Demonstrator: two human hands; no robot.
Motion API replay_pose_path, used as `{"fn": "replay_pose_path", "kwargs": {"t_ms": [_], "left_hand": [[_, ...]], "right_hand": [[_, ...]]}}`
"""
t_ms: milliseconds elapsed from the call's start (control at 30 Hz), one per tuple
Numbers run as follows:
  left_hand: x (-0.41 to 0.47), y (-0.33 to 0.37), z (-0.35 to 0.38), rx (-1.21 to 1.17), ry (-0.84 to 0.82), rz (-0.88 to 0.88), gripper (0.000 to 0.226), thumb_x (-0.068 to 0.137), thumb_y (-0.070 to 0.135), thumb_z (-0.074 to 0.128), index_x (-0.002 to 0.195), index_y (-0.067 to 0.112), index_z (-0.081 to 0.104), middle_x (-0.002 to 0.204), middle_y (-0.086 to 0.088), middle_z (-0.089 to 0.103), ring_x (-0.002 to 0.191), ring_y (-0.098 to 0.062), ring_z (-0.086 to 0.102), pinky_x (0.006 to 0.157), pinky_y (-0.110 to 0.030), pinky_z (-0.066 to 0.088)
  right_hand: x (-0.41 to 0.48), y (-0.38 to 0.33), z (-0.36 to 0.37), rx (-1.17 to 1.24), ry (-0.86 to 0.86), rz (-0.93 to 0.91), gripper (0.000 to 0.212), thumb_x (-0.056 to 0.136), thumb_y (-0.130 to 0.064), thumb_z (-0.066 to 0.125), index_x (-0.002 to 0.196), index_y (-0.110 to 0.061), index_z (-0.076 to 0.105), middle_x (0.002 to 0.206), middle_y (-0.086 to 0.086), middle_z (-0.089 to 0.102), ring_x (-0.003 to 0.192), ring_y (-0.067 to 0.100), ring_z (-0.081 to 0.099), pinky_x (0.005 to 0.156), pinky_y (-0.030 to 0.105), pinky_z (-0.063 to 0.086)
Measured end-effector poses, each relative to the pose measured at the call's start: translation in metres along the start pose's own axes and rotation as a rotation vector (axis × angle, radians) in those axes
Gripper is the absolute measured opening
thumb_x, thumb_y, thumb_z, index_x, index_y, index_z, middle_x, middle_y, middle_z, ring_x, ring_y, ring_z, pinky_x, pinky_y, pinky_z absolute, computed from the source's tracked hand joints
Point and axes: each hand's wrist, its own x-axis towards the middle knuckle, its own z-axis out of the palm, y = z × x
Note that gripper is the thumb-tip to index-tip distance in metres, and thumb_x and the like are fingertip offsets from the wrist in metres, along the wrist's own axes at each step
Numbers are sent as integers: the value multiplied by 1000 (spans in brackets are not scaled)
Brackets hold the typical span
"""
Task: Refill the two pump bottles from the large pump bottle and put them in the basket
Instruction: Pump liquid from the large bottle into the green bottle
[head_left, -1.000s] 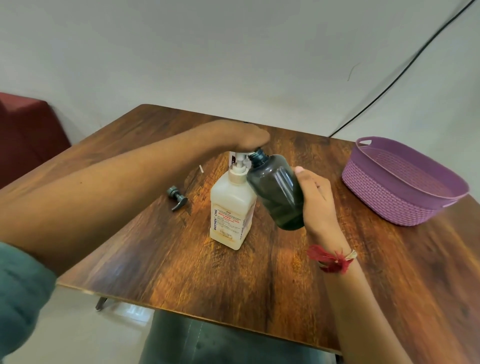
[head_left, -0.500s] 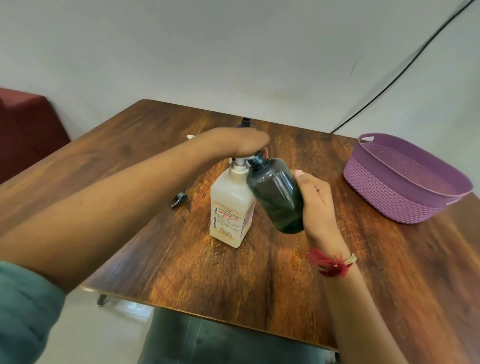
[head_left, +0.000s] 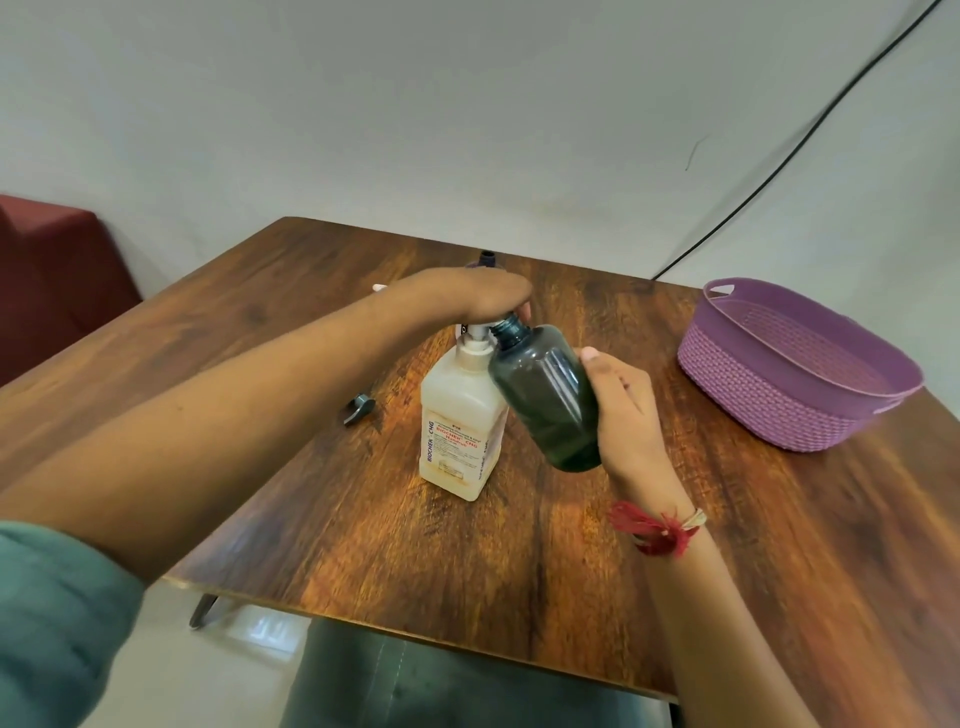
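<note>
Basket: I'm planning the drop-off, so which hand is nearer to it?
Right. The right hand grips the dark bottle left of the basket; the left hand rests on the pump farther left.

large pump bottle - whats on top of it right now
The left hand presses on the large pump bottle's pump, hiding its head and spout; only the white collar shows.
</note>
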Motion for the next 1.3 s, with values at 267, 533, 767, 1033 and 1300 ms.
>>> {"fn": "replay_pose_path", "kwargs": {"t_ms": [267, 533, 767, 1033, 1300], "left_hand": [[2, 2, -6, 1, -38, -18, 36, 102, 18, 29, 117, -2, 55, 82, -2, 53, 67, -10, 47, 68, -18, 44], [3, 1, -6, 37, -53, -23, 33, 102, 18, 29, 115, 0, 53, 84, -5, 53, 66, -9, 45, 58, -16, 39], [10, -5, -3, 75, -60, -3, 29, 101, 18, 30, 83, 11, 52, 74, -1, 49, 63, -11, 41, 61, -21, 37], [7, 4, -6, 85, -58, 6, 18, 101, 14, 33, 92, 7, 46, 77, -3, 46, 62, -9, 39, 52, -12, 38], [12, -8, 5, -71, 10, -84, 28, 96, 23, 38, 76, 14, 56, 74, -3, 54, 65, -14, 47, 64, -26, 41]], "right_hand": [[3, -5, 0, 11, -4, -13, 58, 104, -15, 33, 65, -41, 67, 56, -16, 59, 52, -3, 52, 51, 10, 39], [4, -2, -1, 10, 9, -9, 56, 103, -17, 34, 63, -38, 67, 56, -13, 59, 52, -1, 51, 52, 13, 40], [5, 5, 0, 32, 9, -12, 53, 103, -15, 34, 66, -33, 67, 57, -12, 59, 54, 0, 50, 54, 14, 40], [5, 0, -2, 24, 19, -16, 54, 103, -14, 34, 64, -34, 66, 56, -13, 59, 53, -2, 51, 53, 11, 40], [0, 7, -4, 17, 2, -1, 56, 103, -16, 33, 65, -38, 68, 57, -14, 59, 54, -1, 52, 54, 13, 40]]}}
